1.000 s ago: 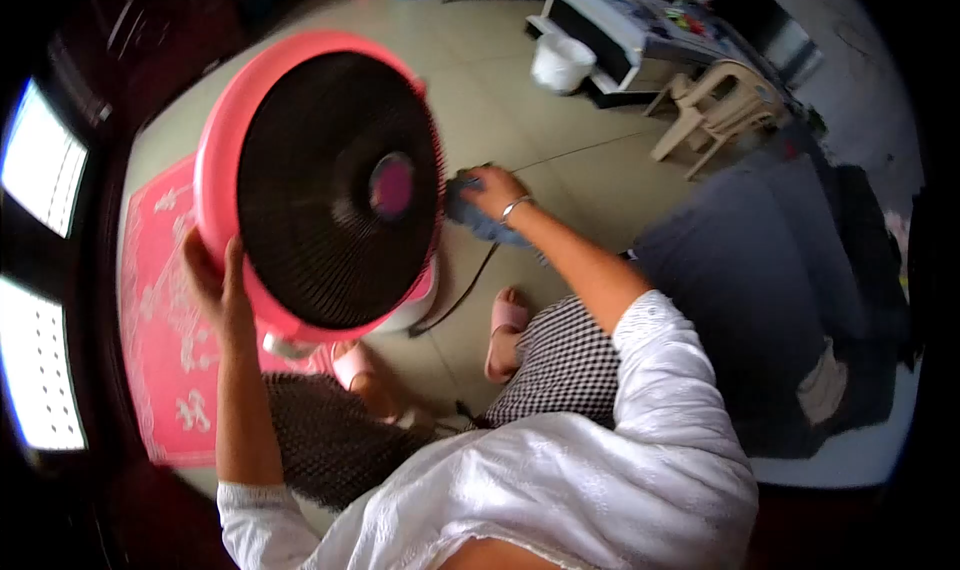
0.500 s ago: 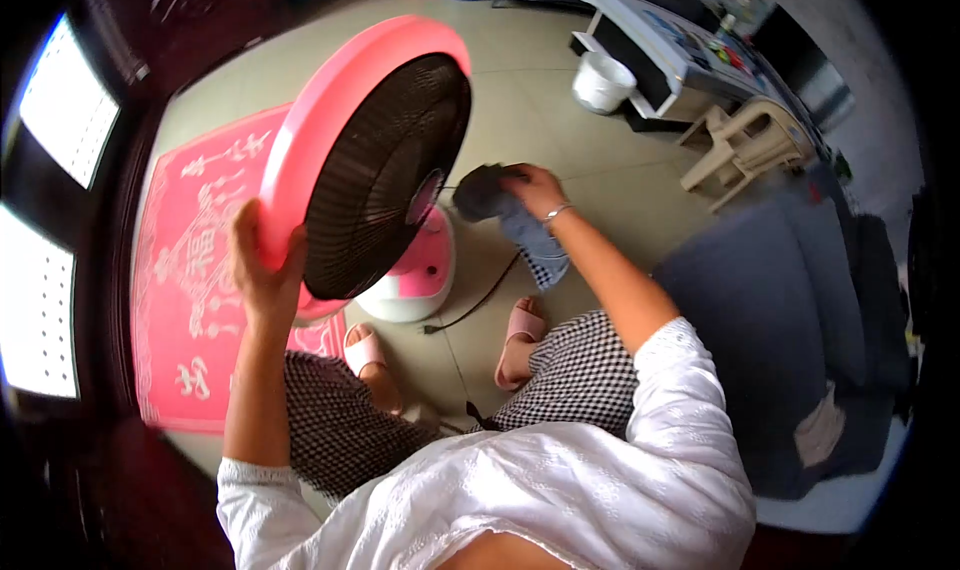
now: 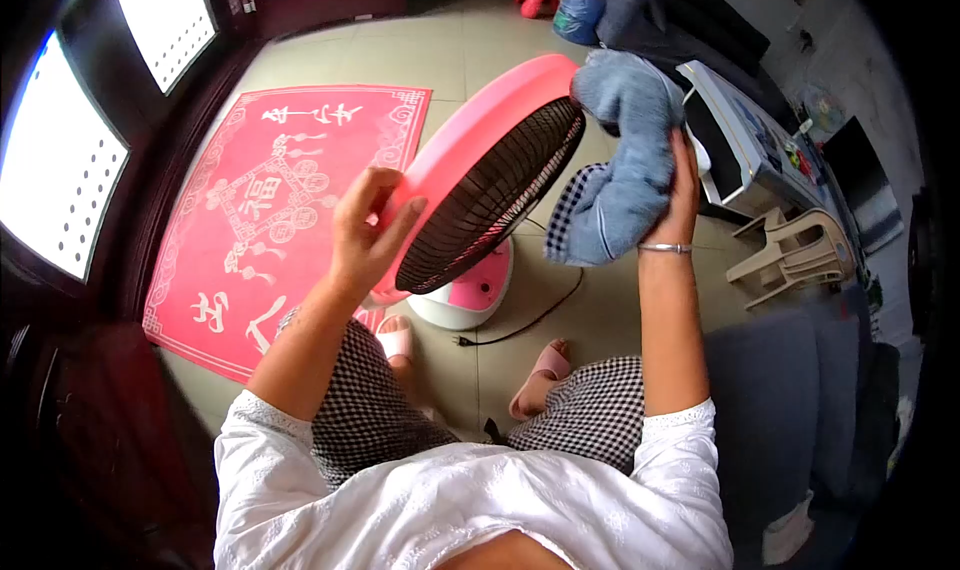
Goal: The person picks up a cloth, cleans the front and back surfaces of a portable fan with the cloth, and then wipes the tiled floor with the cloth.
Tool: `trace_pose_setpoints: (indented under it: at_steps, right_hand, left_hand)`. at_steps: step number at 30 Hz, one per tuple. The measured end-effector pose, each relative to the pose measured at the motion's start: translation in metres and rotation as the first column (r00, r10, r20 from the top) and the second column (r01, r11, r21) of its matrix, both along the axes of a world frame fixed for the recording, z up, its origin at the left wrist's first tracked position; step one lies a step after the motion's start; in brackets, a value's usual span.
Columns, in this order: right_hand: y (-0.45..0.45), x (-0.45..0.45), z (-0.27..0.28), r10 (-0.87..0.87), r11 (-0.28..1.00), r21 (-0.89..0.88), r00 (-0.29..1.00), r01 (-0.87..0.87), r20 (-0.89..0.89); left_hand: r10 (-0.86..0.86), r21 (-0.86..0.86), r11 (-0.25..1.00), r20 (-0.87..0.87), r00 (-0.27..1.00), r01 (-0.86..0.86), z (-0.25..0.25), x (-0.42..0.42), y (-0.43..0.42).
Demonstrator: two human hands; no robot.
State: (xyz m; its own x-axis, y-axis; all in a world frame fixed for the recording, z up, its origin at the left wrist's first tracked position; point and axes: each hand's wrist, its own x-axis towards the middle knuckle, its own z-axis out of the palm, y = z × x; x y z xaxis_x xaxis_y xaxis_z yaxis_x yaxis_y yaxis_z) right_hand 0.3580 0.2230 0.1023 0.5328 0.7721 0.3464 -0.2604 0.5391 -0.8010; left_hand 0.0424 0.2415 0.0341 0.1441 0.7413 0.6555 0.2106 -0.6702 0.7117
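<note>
The pink floor mat [image 3: 275, 225] bears a pale 福 [image 3: 259, 198] at its centre. Along its near edge stand 出 [image 3: 210, 312] and 入 [image 3: 264, 327].

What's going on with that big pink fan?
A person's left hand is holding a round pink fan head with a black wire grille by its rim, tilted above its pink-and-white base. The right hand holds a fluffy blue-grey cloth with a checked part beside the head's edge; I can't tell if they touch. On the pale tiled floor, the fan's thin black cord lies with its plug loose.
</note>
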Motion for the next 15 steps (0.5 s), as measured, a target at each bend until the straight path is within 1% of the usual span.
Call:
trace_pose_setpoints:
  at_steps: [1, 2, 3, 4, 5, 6, 7, 8, 9, 10, 11, 12, 13, 15]
  right_hand:
    - [0.004, -0.015, 0.011, -0.042, 0.999, 0.003, 0.994, 0.042, 0.100]
    - [0.016, -0.022, 0.014, -0.064, 0.998, 0.021, 0.968, 0.060, 0.245]
    - [0.030, -0.031, 0.016, -0.081, 0.997, 0.045, 0.920, 0.069, 0.383]
    - [0.043, -0.039, 0.014, -0.008, 0.999, 0.046, 0.894, -0.014, 0.448]
    - [0.047, -0.049, 0.013, -0.118, 0.993, 0.056, 0.743, 0.109, 0.659]
    - [0.042, -0.066, 0.013, -0.202, 0.979, 0.134, 0.633, 0.155, 0.747]
    - [0.031, -0.084, 0.016, -0.285, 0.957, 0.218, 0.508, 0.189, 0.813]
    - [0.018, -0.100, 0.017, -0.308, 0.951, 0.274, 0.417, 0.142, 0.855]
    - [0.003, -0.113, 0.019, -0.340, 0.940, 0.328, 0.322, 0.093, 0.884]
    - [-0.009, -0.123, 0.021, -0.326, 0.943, 0.333, 0.278, 0.025, 0.904]
    - [-0.020, -0.131, 0.023, -0.316, 0.942, 0.334, 0.232, -0.039, 0.920]
    - [-0.026, -0.132, 0.027, -0.305, 0.944, 0.322, 0.183, -0.071, 0.934]
    - [-0.027, -0.131, 0.029, -0.286, 0.951, 0.302, 0.190, -0.063, 0.939]
    - [-0.016, -0.115, 0.038, -0.301, 0.953, 0.303, 0.175, 0.012, 0.938]
  left_hand:
    - [-0.021, -0.138, 0.990, 0.001, 1.000, 0.020, 0.007, 0.001, -0.007]
    - [-0.038, 0.047, 0.998, -0.015, 0.999, 0.038, -0.001, 0.004, 0.002]
    - [-0.125, 0.084, 0.989, 0.081, 0.989, 0.118, -0.010, 0.010, 0.010]
    - [-0.101, 0.017, 0.995, 0.032, 0.994, 0.101, 0.001, 0.010, 0.001]
    - [-0.078, 0.037, 0.996, 0.007, 0.997, 0.077, -0.003, 0.011, 0.001]
    - [-0.063, 0.025, 0.998, 0.000, 0.998, 0.063, 0.000, 0.011, -0.003]
    - [-0.080, -0.044, 0.996, -0.005, 0.997, 0.080, 0.001, 0.010, -0.007]
    - [-0.139, -0.109, 0.983, 0.064, 0.988, 0.146, 0.004, 0.014, -0.011]
    - [-0.163, -0.151, 0.974, 0.063, 0.985, 0.171, 0.000, 0.016, -0.013]
    - [-0.145, -0.101, 0.984, 0.011, 0.989, 0.145, 0.005, 0.018, -0.017]
    - [-0.247, -0.152, 0.954, 0.078, 0.966, 0.257, 0.001, 0.022, -0.016]
    - [-0.267, -0.092, 0.957, 0.108, 0.958, 0.277, 0.004, 0.027, -0.018]
    - [-0.290, -0.029, 0.955, 0.134, 0.948, 0.296, 0.007, 0.033, -0.021]
    - [-0.351, -0.118, 0.922, 0.145, 0.925, 0.369, -0.004, 0.042, -0.024]
